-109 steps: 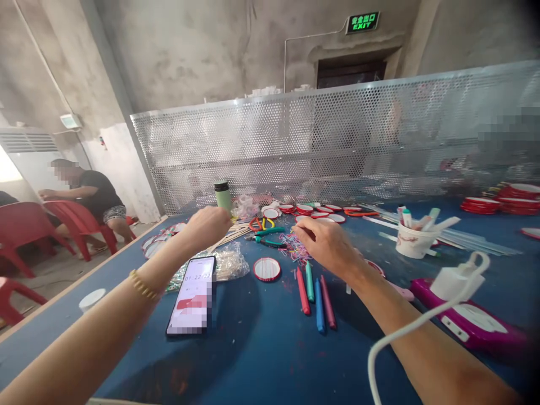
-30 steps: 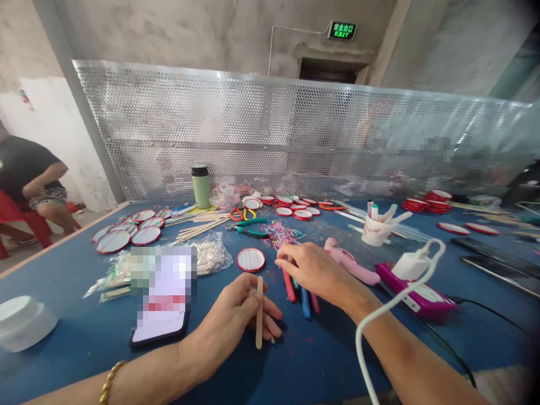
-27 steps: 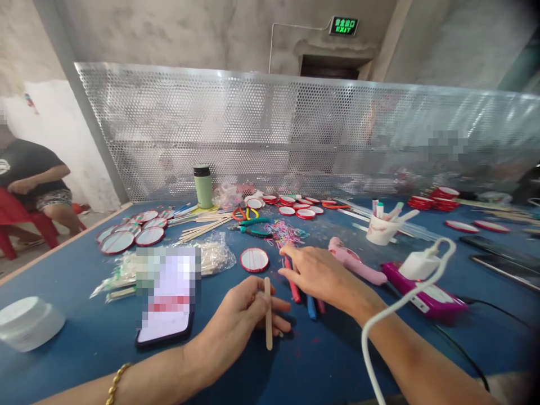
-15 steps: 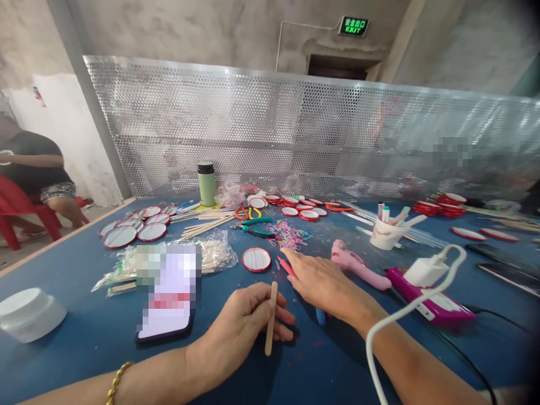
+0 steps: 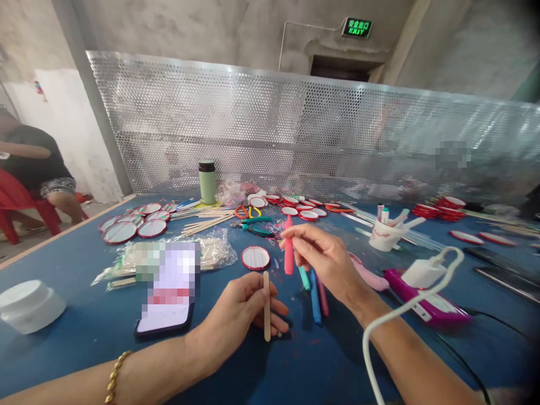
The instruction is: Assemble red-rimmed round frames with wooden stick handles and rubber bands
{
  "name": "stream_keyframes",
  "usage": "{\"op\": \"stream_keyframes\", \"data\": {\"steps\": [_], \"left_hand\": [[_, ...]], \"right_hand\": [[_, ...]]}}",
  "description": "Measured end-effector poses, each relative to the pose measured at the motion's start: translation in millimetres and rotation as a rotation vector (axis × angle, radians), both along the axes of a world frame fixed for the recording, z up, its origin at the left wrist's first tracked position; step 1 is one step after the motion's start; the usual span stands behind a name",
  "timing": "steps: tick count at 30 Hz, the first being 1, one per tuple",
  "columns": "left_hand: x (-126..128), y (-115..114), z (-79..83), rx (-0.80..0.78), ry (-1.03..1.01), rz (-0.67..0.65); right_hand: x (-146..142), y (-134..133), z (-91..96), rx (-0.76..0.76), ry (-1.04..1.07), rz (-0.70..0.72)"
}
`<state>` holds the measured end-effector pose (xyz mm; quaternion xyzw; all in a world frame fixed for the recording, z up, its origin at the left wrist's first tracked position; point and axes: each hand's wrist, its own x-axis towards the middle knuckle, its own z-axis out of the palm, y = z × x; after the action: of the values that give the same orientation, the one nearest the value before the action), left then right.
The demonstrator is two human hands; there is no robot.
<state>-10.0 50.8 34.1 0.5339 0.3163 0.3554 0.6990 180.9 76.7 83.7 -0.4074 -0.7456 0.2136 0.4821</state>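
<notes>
While L hand [image 5: 240, 306] pinches a flat wooden stick [image 5: 266, 315] (w/ rounded ends), R hand [image 5: 331, 261] grips a pink pen [image 5: 289, 257].

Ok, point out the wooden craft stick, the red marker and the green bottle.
Wooden craft stick [image 5: 267, 309], head view: middle of its length.
Red marker [image 5: 289, 259], head view: lower barrel.
Green bottle [image 5: 207, 187], head view: middle of its body.

Looked smooth and wooden on the flat stick [image 5: 266, 315], plastic on the pink pen [image 5: 288, 257], shiny and metallic on the perforated panel [image 5: 202, 112], rough on the wall [image 5: 177, 28].
</notes>
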Motion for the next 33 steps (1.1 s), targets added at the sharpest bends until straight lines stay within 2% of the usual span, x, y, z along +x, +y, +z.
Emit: {"op": "stream_keyframes", "data": {"steps": [3,5,9,12,14,18,22,26,30,33], "left_hand": [[-1,5,1.3,0.004,-0.017,0.024],[-2,8,1.0,0.004,-0.026,0.034],[-1,10,-2.3,-0.001,-0.026,0.052],[0,10,-5.1,0.013,-0.018,0.085],[1,11,-5.9,0.022,-0.011,0.090],[1,12,-5.7,0.011,-0.006,0.067],[1,13,-5.3,0.008,-0.013,0.058],[1,12,-3.4,-0.003,0.000,0.082],[0,10,0.8,0.002,0.012,0.080],[-1,10,4.1,0.097,0.052,0.112]], "right_hand": [[-1,2,-3.8,0.052,0.110,0.066],[-4,4,-8.8,0.098,0.121,0.054],[-11,0,-14.9,0.265,-0.059,-0.139],[-16,-11,-13.1,0.368,-0.178,-0.197],[-19,-19,-12.5,0.354,-0.136,-0.182],[-23,-33,-19.0,0.219,0.022,-0.115],[-25,-39,-22.1,0.261,-0.077,-0.145],[-26,-37,-16.9,0.349,-0.156,-0.202],[-26,-32,-18.1,0.269,-0.102,-0.228],[-23,-27,-22.3,0.204,-0.028,-0.238]]}}
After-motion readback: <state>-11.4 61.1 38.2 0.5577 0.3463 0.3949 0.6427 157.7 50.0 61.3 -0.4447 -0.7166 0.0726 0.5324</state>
